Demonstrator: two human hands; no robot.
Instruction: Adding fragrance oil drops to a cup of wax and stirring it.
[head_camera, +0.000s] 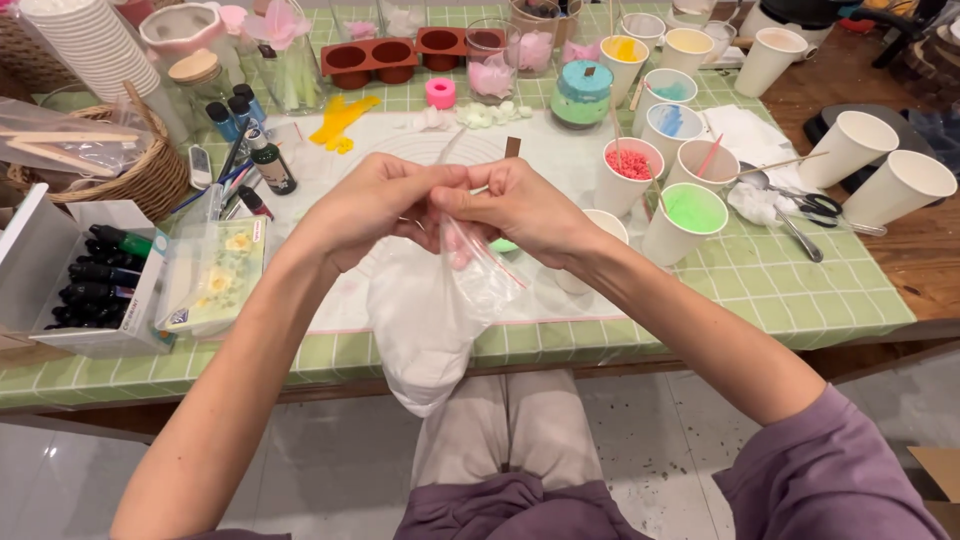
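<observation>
Both hands pinch the mouth of a clear plastic bag (432, 310): left hand (372, 205) and right hand (525, 208) each keep a clenched grip on its top edge, perhaps parting it. The bag's white contents sag below, over the worktop (800, 290) edge. Right of the bag stand paper cups (685, 215) of coloured granules.

Bag (425, 320) mouth hidden by fingers (455, 190); cup stack (95, 45) cut off at top.
</observation>
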